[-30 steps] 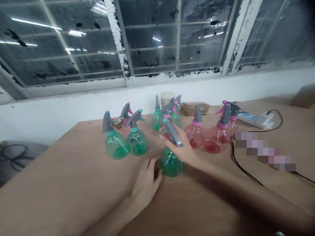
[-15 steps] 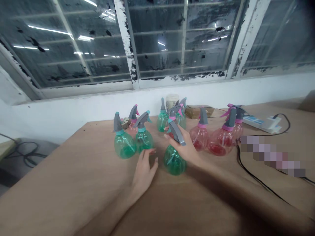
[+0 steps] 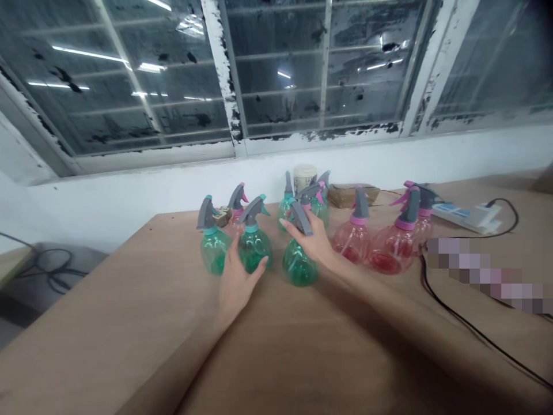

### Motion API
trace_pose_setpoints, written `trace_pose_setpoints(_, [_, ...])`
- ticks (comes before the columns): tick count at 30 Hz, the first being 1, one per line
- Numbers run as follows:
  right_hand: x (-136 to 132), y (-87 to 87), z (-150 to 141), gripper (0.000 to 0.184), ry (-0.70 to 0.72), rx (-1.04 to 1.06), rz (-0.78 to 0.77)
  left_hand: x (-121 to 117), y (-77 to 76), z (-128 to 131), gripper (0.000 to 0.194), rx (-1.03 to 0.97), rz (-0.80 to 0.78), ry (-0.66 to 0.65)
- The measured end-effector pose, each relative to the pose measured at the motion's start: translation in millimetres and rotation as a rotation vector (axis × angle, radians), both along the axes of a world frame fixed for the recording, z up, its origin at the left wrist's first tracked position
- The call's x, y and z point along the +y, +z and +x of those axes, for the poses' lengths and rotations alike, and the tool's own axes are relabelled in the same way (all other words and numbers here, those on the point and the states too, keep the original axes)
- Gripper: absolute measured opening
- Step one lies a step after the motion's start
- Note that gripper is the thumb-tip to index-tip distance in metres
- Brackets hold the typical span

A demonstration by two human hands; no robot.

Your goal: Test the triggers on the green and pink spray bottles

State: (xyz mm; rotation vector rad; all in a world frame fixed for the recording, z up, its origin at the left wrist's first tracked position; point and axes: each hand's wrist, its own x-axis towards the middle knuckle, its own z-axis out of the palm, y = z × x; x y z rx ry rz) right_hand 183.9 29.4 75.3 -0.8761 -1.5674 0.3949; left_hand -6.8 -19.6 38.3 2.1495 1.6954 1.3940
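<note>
Green is the bottle (image 3: 300, 266) in the right hand (image 3: 317, 241), which is closed around its neck, just under the spray head (image 3: 301, 218). As I judge, the placing of this bottle is nearly done: it is upright and its base seems to rest on the table (image 3: 276, 357), but the fingers are not yet released. To the left of this grip, the left hand (image 3: 235, 282) has its thumb and fingers wide apart around the near side of a second green bottle (image 3: 254, 245); whether they press on it, I cannot tell. What is left there is therefore unclear too.

The held bottle is round and transparent, with a darker green low part that looks like liquid. Its spray head is grey, with a blue-green end. The second one has a blue-green collar and stands upright, near the held one but apart.

Just beyond the left hand is a third green bottle (image 3: 211, 248). To the right of the right hand stand red bottles (image 3: 392, 248), and behind it a white tub (image 3: 305, 174).
</note>
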Motion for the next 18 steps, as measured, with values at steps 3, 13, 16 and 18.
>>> trace_pose_setpoints(3, [0, -0.6, -3, 0.029, -0.004, 0.000, -0.008, 3, -3.0, 1, 0.074, -0.041, -0.048, -0.034])
trace_pose_setpoints(13, [8, -2.5, -6, 0.019, -0.030, -0.002, 0.021, -6, -7.4, 13, 0.067, -0.004, -0.108, 0.061])
trace_pose_setpoints(16, [10, -3.5, -7, 0.020, -0.018, -0.007, 0.024, -6, -4.1, 13, 0.058, -0.111, -0.092, 0.024])
trace_pose_setpoints(18, [11, -4.7, -7, 0.022, -0.003, -0.006, 0.020, -5, -1.6, 11, 0.055, -0.182, -0.083, -0.019])
